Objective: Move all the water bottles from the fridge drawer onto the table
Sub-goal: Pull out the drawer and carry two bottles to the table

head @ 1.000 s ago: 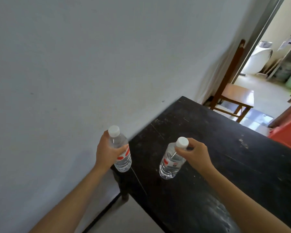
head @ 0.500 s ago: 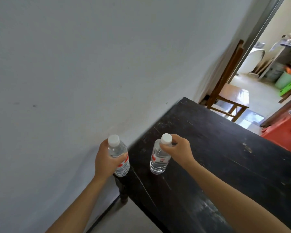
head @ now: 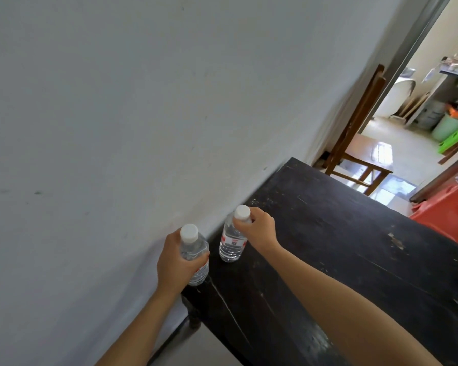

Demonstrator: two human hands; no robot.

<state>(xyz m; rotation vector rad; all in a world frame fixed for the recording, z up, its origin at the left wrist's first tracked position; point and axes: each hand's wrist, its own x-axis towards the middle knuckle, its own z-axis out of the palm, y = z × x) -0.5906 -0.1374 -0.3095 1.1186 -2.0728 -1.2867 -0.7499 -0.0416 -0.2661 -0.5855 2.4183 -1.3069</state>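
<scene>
Table (head: 354,260), dark: left hand (head: 173,265) grips left bottle (head: 193,247) at near corner; right hand (head: 261,232) pinches right bottle (head: 230,244) by its top; chair (head: 365,151) far.

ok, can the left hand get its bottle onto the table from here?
Probably yes. The left hand grips its bottle right at the near corner of the table, with bare top beside it. The right hand pinches the other bottle by the cap just beyond, leaving that side tight.

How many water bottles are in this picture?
2. The near bottle is in the left hand at the table corner; the far bottle, upright by the wall, is held at its cap by the right hand.
</scene>
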